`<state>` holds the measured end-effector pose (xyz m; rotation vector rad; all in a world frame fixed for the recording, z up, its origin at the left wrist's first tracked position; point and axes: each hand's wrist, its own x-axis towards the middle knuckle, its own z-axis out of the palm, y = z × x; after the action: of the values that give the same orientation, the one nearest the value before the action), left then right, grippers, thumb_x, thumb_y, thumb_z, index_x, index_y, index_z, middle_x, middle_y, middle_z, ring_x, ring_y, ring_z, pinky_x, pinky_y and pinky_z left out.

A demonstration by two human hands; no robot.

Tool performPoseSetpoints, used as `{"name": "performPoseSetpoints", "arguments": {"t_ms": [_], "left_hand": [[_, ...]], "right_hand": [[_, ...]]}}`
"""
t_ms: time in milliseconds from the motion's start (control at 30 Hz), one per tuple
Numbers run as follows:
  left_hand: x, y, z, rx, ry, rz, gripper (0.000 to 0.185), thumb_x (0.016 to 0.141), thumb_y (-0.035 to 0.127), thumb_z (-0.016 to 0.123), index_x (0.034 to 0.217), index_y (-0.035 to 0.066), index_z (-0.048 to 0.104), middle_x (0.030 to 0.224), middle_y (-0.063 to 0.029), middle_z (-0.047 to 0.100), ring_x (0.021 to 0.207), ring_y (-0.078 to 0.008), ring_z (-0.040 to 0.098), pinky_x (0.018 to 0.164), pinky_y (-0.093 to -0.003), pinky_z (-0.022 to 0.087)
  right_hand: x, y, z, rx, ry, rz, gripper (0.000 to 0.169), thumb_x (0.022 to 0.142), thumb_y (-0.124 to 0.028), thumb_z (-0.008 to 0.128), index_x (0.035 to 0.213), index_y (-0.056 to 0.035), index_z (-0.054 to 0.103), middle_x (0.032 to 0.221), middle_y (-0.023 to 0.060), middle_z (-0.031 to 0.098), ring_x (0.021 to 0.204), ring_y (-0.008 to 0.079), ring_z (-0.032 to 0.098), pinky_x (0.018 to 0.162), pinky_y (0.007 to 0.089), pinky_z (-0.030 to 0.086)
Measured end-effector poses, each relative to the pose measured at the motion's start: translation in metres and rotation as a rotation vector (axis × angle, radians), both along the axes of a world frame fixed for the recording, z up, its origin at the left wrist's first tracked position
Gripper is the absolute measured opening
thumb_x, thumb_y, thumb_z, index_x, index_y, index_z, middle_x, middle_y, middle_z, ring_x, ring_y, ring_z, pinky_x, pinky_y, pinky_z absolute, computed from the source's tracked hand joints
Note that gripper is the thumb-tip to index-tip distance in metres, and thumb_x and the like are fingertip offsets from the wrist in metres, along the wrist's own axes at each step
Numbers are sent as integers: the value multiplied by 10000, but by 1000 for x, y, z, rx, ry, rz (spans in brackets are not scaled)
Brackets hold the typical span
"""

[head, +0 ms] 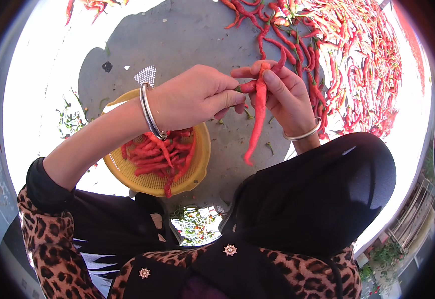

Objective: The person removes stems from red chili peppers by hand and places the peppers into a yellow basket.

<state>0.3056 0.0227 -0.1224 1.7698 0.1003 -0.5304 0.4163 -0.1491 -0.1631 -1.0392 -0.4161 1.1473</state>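
Between the thumb and fingers of my right hand (286, 93) are red chili peppers: one long chili (259, 116) hangs down, and another crosses behind it with its curled tip (281, 59) pointing up. My left hand (199, 97) reaches over from the left, its thumb and fingers pinched at the green stem end (238, 89) of the crossing chili. Below my left forearm stands a yellow plastic colander (202, 149) with several red chilies (157, 155) in it; the forearm and hand hide part of its rim.
Many red chilies (363, 74) lie spread over the ground at the right, some in bright sun. Loose green stems (70, 119) lie left of the colander, and more stems (197, 226) lie between my legs. A few chilies (98, 5) show at the top left.
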Motion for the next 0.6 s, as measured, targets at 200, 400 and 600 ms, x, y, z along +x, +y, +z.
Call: {"name": "performPoseSetpoints", "arguments": {"t_ms": [200,400,600], "left_hand": [[1,4,-15,263,-288,1,339,931,247,416,799,-24,569,551,-14,459,522,-90,427,503,-251,362],[34,24,-27,-297,36,773,275,915,211,457,933,-31,587,682,1,516,531,-63,415,504,-202,346],[28,68,5,-402,-60,742,242,922,139,441,1073,-7,561,707,29,478,539,-27,375,487,-180,307]], "right_hand": [[2,0,-7,-57,-217,-40,143,863,-61,587,971,31,569,939,135,637,852,168,639,697,251,533],[-30,6,0,194,-929,-205,245,759,5,666,988,21,577,990,129,625,827,189,633,700,285,519],[-57,39,2,301,-1251,102,460,729,-122,711,1145,-17,546,1170,134,554,1025,293,551,835,347,466]]}}
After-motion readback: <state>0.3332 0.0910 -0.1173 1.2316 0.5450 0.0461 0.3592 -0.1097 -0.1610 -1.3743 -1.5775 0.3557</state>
